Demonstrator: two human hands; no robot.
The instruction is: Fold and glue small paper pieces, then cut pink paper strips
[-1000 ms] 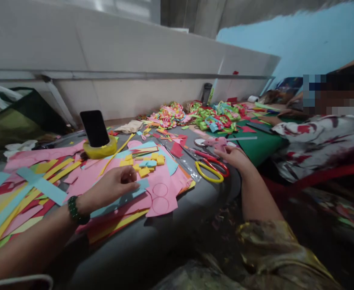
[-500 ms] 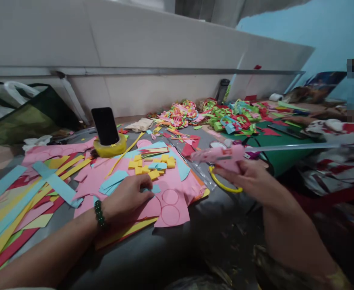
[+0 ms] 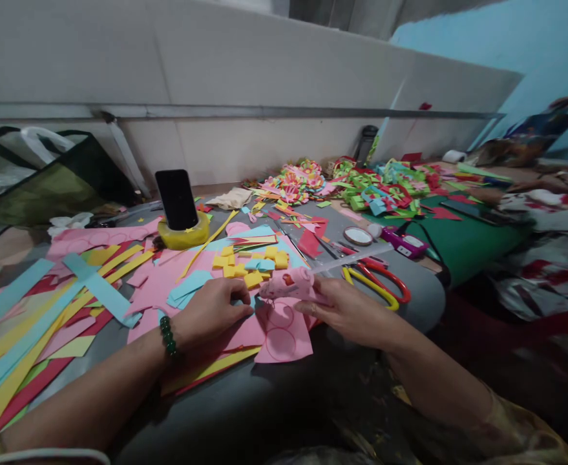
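The right hand (image 3: pixel 349 311) has its grip round the pink glue gun (image 3: pixel 289 283), between two and three o'clock from the left hand (image 3: pixel 216 307), whose grip I cannot tell. The gun looks light, stiff; best held by its handle.

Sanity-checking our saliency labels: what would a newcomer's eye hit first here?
Probably the pink hot-glue gun in the right hand, its nozzle toward the left hand. Next, the dark-screened smartphone propped upright in the yellow tape roll, left of center. Then the multicolored paper heap near the wall.
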